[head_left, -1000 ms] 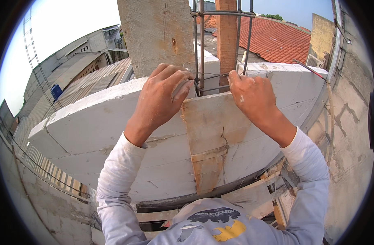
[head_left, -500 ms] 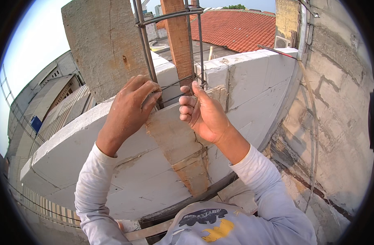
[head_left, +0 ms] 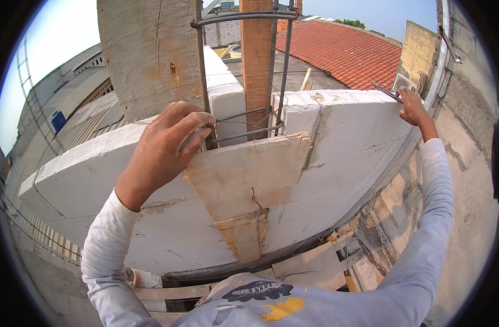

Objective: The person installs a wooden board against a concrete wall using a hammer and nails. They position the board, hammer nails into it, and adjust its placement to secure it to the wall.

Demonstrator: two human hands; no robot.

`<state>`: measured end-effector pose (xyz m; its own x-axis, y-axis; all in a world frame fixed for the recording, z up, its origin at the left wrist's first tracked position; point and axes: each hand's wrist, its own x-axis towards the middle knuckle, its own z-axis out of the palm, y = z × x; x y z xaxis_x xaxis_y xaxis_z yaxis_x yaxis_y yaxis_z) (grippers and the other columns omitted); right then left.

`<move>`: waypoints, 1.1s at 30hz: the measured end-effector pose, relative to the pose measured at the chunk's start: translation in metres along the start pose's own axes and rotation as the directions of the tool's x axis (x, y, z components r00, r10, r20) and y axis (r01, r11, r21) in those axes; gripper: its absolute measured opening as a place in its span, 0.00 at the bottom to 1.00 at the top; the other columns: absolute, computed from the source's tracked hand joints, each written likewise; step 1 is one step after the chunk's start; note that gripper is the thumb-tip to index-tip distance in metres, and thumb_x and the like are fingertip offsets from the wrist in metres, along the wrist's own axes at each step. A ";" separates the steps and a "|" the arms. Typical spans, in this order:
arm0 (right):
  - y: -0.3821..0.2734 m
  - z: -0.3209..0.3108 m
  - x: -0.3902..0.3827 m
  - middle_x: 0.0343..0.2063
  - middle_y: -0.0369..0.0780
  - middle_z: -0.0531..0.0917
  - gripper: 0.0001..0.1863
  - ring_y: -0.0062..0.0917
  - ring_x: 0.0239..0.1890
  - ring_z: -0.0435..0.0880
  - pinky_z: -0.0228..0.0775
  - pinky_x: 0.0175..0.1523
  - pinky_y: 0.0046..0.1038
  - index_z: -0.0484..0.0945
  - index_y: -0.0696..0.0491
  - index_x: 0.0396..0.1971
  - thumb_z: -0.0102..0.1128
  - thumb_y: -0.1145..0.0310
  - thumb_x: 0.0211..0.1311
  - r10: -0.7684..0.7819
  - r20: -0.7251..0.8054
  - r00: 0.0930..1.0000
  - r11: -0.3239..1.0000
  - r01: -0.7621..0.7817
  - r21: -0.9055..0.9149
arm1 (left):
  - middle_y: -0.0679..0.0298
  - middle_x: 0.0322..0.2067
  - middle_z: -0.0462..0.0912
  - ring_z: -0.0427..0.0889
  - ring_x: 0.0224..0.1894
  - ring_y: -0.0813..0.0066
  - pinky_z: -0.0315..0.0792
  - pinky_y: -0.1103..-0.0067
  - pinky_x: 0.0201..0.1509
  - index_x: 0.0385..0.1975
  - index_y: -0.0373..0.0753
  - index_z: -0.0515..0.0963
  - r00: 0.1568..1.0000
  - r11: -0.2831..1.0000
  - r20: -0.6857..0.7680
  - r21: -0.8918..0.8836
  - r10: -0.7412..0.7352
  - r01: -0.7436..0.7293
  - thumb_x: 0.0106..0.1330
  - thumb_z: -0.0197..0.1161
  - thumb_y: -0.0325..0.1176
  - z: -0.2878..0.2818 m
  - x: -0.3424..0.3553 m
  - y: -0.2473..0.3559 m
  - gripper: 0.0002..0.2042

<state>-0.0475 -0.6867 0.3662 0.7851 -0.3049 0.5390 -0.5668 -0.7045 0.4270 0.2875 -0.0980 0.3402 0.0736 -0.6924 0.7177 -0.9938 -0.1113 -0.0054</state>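
left hand (head_left: pixel 165 150) grips the rebar cage (head_left: pixel 206 109) upright; right hand (head_left: pixel 412 109) grasps a rod (head_left: pixel 385 91) far right

- No packages, labels or screens are seen on the wall or near the hands.
- A small blue rectangular sign (head_left: pixel 58 121) is seen far left on a distant building.

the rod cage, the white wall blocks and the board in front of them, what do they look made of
Rod cage, gripped by the left hand: looks like steel bar, dull dark grey, thin, bent into loops. White blocks, which the right hand reaches across: probably lightweight concrete, chalky matt faces with grey mortar joints. Board: wood, pale tan, with grain and a crack.
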 end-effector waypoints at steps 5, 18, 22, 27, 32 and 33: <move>0.031 0.030 0.028 0.60 0.58 0.73 0.38 0.55 0.68 0.67 0.58 0.74 0.44 0.60 0.63 0.68 0.55 0.81 0.52 -0.009 0.265 0.964 0.968 -0.059 0.246 | 0.66 0.42 0.79 0.82 0.45 0.66 0.81 0.68 0.48 0.47 0.45 0.83 0.990 0.987 -0.115 0.152 0.076 -0.058 0.61 0.73 0.29 0.014 -0.004 0.005 0.14; 0.078 0.078 0.015 0.58 0.51 0.73 0.26 0.44 0.58 0.76 0.71 0.63 0.39 0.63 0.61 0.66 0.47 0.78 0.67 -0.021 -0.329 0.944 0.985 0.075 0.153 | 0.69 0.49 0.85 0.83 0.49 0.68 0.83 0.70 0.53 0.49 0.47 0.84 0.976 0.963 -0.046 0.178 0.214 -0.203 0.54 0.74 0.28 0.014 -0.003 -0.002 0.20; 0.051 0.021 0.001 0.58 0.42 0.76 0.19 0.21 0.45 0.80 0.78 0.41 0.23 0.76 0.54 0.63 0.48 0.71 0.77 0.514 -0.370 0.774 0.761 -0.212 0.613 | 0.75 0.51 0.86 0.80 0.53 0.71 0.78 0.72 0.56 0.53 0.49 0.83 0.966 0.919 -0.029 0.315 0.256 -0.235 0.55 0.75 0.30 0.016 0.003 0.003 0.22; -0.164 -0.090 -0.056 0.37 0.35 0.82 0.14 0.16 0.38 0.78 0.76 0.39 0.22 0.83 0.54 0.55 0.55 0.67 0.76 0.553 -0.200 0.809 0.540 -0.165 0.825 | 0.77 0.49 0.87 0.77 0.54 0.75 0.68 0.74 0.60 0.55 0.53 0.83 0.943 0.809 0.079 0.494 0.322 -0.318 0.58 0.74 0.38 0.020 0.010 0.007 0.22; -0.297 -0.154 -0.106 0.43 0.40 0.84 0.17 0.27 0.49 0.80 0.75 0.51 0.31 0.83 0.54 0.53 0.61 0.79 0.64 0.387 -0.159 0.908 0.537 -0.082 0.840 | 0.74 0.41 0.88 0.78 0.53 0.74 0.63 0.68 0.66 0.50 0.51 0.85 0.900 0.798 0.062 0.439 0.431 -0.412 0.58 0.74 0.35 0.023 0.028 -0.002 0.18; -0.310 -0.160 -0.109 0.46 0.42 0.83 0.19 0.33 0.54 0.79 0.73 0.57 0.36 0.84 0.54 0.52 0.62 0.80 0.61 0.315 -0.232 0.920 0.616 -0.013 0.787 | 0.74 0.39 0.88 0.78 0.53 0.73 0.63 0.67 0.67 0.50 0.50 0.86 0.896 0.811 0.061 0.403 0.439 -0.425 0.57 0.74 0.35 0.023 0.033 -0.002 0.18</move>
<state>0.0028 -0.3322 0.2916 0.4863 -0.3539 0.7989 -0.1628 -0.9350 -0.3151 0.2939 -0.1369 0.3473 -0.3652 -0.7133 0.5982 -0.8031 -0.0836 -0.5900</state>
